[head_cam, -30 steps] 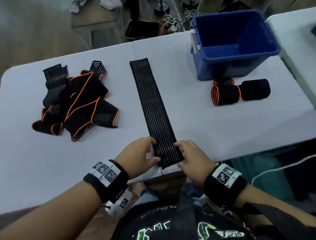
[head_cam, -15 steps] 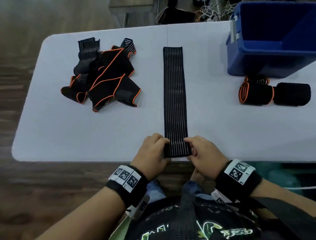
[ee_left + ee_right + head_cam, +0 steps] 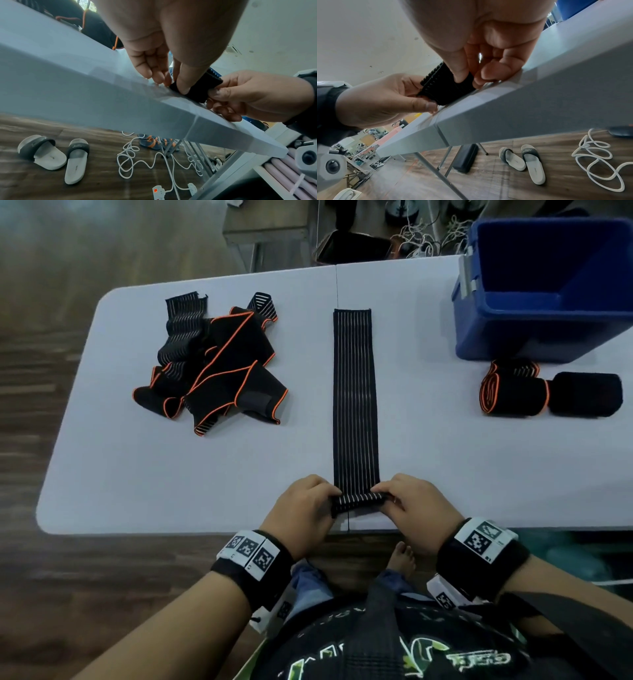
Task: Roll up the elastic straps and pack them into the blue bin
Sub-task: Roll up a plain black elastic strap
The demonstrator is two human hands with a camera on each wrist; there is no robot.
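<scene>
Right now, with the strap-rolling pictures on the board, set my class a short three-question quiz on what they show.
1. True or false: both the left hand and right hand pinch the near end of the striped strap.
2. How many rolled straps lie beside the blue bin?
3. The pile of loose straps lies: A left of the striped strap, B inside the bin.

Key: 1 true; 2 two; 3 A.

A workshop-like room: folding table (image 3: 205,474), floor cables (image 3: 137,162), cluttered benches (image 3: 364,151) behind.
</scene>
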